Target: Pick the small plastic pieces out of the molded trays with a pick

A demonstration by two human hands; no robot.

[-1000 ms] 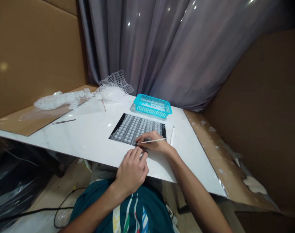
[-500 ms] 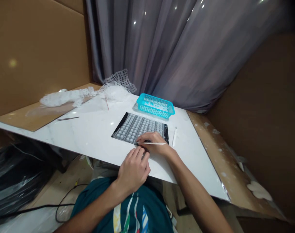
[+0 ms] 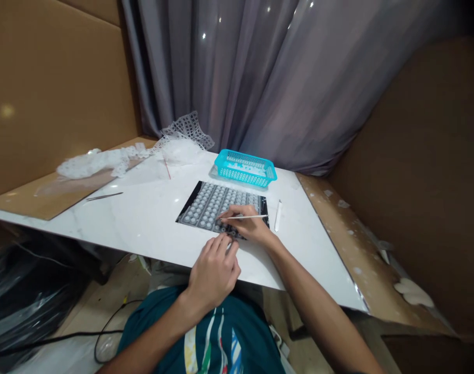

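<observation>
A black sheet [image 3: 205,205] covered with rows of small grey round pads lies on the white table [image 3: 151,218]. My right hand [image 3: 249,227] rests on the sheet's near right corner, fingers pinched on a thin white stick [image 3: 247,216] whose tip points left onto the pads. My left hand [image 3: 214,272] sits at the table's near edge just below the sheet, fingers curled and pressed down by the sheet's near edge; what they hold, if anything, is hidden.
A turquoise plastic basket [image 3: 245,168] stands behind the sheet. A small white tool [image 3: 278,215] lies right of it. Tweezers [image 3: 103,196] and perforated white scrap [image 3: 131,150] lie at the left. Grey curtain and brown cardboard walls surround the table.
My right hand has shifted slightly farther onto the sheet with the stick. My left hand stays at the near edge. The view has wobbled a little.
</observation>
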